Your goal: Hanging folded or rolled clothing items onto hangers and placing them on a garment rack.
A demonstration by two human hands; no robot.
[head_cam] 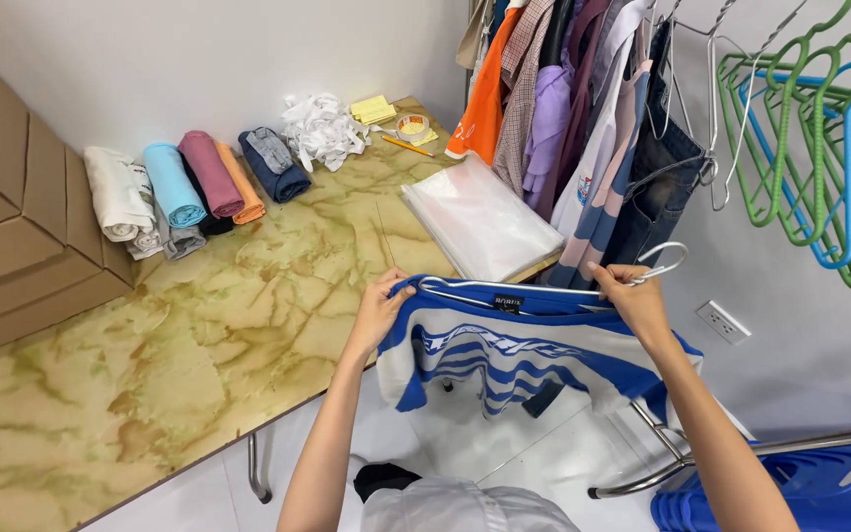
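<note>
The left hand (378, 313) pinches the left shoulder of a blue and white striped shirt (524, 360), thumb and fingers closed on the collar edge where it meets a thin wire hanger (544, 286). The right hand (634, 296) grips the other end of the hanger near the base of its hook, fingers curled round wire and cloth together. The shirt hangs in the air just off the front right edge of the table (199, 355), over the floor, its lower part sagging in soft folds. It looks like a light knit: limp, with no stiffness of its own, so it likely follows whatever holds it and slides off the smooth wire if the hanger tips. The shoulders and collar seem the sound places to take it, since a grip lower down would only bunch the cloth. The hanger, thin and springy, probably bends under a hard squeeze, so a hold near the hook is steadier. At the table's far edge lies a row of rolled clothes (184, 187), with white strips (322, 128), yellow notes (373, 108) and a tape roll (412, 125) toward the far right corner. A stack of clear bags (480, 217) lies at the right edge. Beyond it hang clothes on a rack (583, 118), and empty green and blue hangers (810, 128) at far right.
</note>
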